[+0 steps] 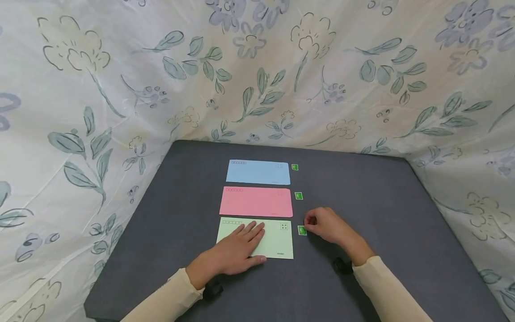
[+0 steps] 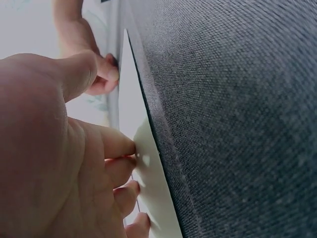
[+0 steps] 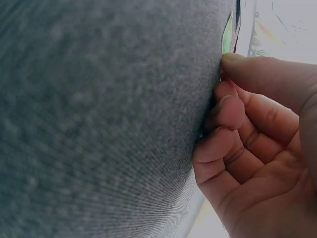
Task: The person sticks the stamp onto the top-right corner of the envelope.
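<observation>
A light green envelope (image 1: 277, 243) lies nearest on the dark table, and my left hand (image 1: 238, 250) rests on it with its fingers spread. In the left wrist view those fingertips press on the pale envelope (image 2: 156, 188). To the envelope's right is a small green stamp (image 1: 301, 230) with a white border. My right hand (image 1: 327, 226) has thumb and forefinger together at that stamp's right edge and pinches it. The right wrist view shows the thumb tip (image 3: 233, 58) low at the cloth, the other fingers curled; the stamp is mostly hidden there.
Behind the green envelope lie a pink envelope (image 1: 255, 202) and a blue envelope (image 1: 258, 172) in a column. A green stamp (image 1: 298, 196) sits right of the pink one, another stamp (image 1: 295, 167) right of the blue. A flowered curtain (image 1: 257, 89) surrounds the table (image 1: 362, 188).
</observation>
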`<state>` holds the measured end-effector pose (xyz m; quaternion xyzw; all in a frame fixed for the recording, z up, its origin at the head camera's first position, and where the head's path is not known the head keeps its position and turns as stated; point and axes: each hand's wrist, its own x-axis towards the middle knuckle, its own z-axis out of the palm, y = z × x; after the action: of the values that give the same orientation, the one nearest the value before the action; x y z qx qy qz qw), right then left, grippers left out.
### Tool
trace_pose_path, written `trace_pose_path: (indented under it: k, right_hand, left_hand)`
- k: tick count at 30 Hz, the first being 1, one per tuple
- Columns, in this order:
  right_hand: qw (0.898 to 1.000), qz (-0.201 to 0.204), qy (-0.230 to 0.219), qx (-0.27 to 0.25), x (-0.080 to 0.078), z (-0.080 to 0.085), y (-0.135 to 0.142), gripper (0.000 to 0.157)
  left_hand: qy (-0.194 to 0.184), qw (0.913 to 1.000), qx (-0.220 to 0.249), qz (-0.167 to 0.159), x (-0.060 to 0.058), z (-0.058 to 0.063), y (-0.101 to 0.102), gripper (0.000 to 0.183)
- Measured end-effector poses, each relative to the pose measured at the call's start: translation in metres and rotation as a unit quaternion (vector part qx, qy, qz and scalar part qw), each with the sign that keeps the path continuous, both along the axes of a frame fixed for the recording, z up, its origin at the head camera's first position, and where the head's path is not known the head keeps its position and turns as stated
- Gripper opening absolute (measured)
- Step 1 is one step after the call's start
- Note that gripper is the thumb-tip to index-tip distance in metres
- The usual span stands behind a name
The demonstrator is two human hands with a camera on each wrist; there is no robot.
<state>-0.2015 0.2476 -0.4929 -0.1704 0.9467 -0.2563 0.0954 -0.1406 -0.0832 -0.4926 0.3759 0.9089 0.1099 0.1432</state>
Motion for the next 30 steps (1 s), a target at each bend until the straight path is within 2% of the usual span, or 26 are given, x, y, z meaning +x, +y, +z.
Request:
trace_pose_path:
  k: [23, 30]
  right_hand:
    - [1.0, 0.001, -0.005, -0.01, -0.0009, -0.0033, 0.0016, 0.018]
    - [1.0, 0.013, -0.004, -0.026, -0.0007, -0.0035, 0.0042, 0.02]
  left_hand:
    - [-0.001, 1.0, 0.009, 0.001, -0.0002, -0.0004, -0.0006, 0.079]
    - [0.0, 1.0, 0.002, 0.0, -0.0007, -0.0003, 0.0005, 0.08]
